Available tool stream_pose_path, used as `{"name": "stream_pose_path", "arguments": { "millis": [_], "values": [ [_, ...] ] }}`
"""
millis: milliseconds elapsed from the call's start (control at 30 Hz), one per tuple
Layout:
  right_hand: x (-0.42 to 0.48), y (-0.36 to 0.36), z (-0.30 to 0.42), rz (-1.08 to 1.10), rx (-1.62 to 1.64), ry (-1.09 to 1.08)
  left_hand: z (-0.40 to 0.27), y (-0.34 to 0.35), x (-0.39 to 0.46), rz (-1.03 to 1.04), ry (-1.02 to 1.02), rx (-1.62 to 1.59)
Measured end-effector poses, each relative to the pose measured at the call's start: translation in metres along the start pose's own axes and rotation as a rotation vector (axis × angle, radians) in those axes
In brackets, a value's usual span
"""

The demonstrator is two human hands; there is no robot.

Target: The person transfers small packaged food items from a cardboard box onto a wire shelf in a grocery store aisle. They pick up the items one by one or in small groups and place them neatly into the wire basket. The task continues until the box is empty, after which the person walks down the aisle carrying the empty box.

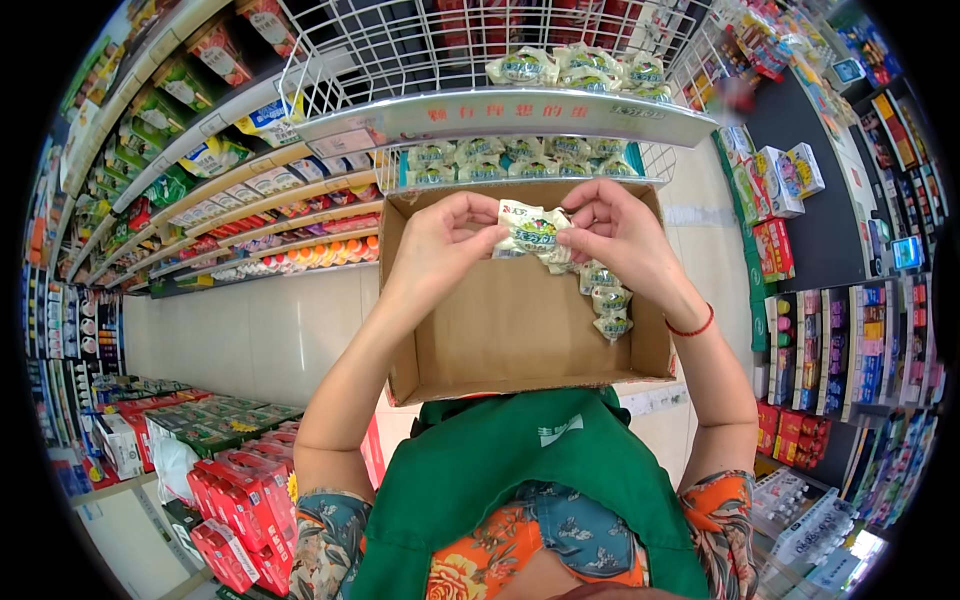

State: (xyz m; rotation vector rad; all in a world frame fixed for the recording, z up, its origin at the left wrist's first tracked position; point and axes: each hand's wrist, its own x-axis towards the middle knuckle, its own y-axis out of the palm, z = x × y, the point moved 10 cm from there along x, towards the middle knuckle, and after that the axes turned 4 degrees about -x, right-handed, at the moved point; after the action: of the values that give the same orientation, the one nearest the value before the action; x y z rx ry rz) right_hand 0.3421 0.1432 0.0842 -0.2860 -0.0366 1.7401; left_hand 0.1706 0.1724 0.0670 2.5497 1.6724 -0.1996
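Note:
Between my fingers is a pale plastic-wrapped snack packet [534, 229] with green print. My left hand [459, 234] pinches its left edge, and my right hand [611, 229] grips the right edge. Both hands are above an open cardboard box [495, 322]. Along the box's right side lies a line of similar small packets [613, 300], partly hidden by my right hand. Beyond the box, more such packets [517, 159] fill a lower tray, and a heap of them [589, 67] sits in the white wire basket [375, 52] above.
A sign strip [510, 120] with red writing crosses the basket's front. Stocked shelves [247, 180] run along the left. At right are a dark counter [810, 120] and a candy rack [832, 352]. Red drink packs [240, 502] are stacked at lower left.

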Motion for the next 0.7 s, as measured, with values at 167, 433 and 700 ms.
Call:
{"name": "stream_pose_path", "arguments": {
  "millis": [167, 433, 700],
  "values": [
    [-0.005, -0.007, 0.042, -0.038, 0.030, -0.148, -0.047, -0.004, -0.008, 0.004, 0.114, 0.013],
    [0.001, -0.023, 0.102, -0.089, -0.067, -0.334, -0.110, -0.009, 0.000, 0.015, 0.237, 0.087],
    [0.026, -0.042, 0.162, -0.170, -0.192, -0.480, -0.170, -0.022, 0.036, -0.044, 0.393, 0.225]
  ]
}}
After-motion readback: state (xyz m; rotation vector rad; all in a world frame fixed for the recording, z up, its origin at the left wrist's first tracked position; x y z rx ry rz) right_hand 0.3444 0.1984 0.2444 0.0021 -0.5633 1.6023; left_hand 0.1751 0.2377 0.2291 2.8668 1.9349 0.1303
